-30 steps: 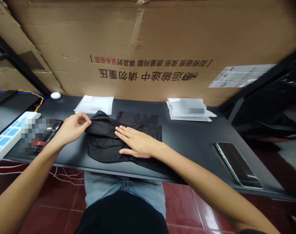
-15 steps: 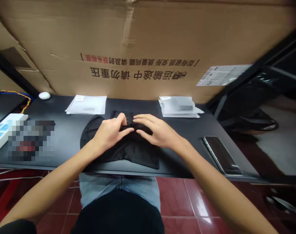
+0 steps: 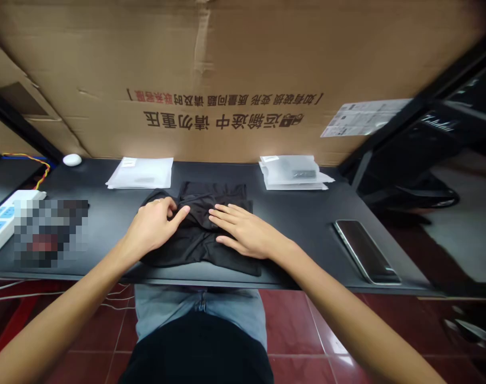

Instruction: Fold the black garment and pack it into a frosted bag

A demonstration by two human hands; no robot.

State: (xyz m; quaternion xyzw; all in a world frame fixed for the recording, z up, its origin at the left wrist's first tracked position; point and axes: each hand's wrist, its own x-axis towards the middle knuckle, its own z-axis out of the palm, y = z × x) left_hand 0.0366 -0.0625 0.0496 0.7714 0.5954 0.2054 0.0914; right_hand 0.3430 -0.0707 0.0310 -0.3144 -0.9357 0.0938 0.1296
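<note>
A piece of black cloth (image 3: 210, 248) lies rumpled on the dark table (image 3: 302, 213), close to its front edge. On the cloth's left part rests my left hand (image 3: 157, 221), thumb stretched out and apart from the curled fingers, with nothing visibly gripped. My right hand (image 3: 245, 230) lies palm down over the cloth's right part, its fingers stretched out. A gap with folded cloth showing separates the two hands. The cloth beneath both palms is hidden.
Translucent packets stand at the back left (image 3: 141, 173) and back right (image 3: 293, 173). A phone (image 3: 366, 252) lies at the right. On the left are a power strip (image 3: 6, 218), a blurred-out item (image 3: 50, 232) and a white round object (image 3: 72, 159). Cardboard (image 3: 226, 53) rises behind.
My left hand has moved left and slightly nearer the front edge. My right hand has shifted slightly left and down and lies flatter. More of the cloth's back part shows.
</note>
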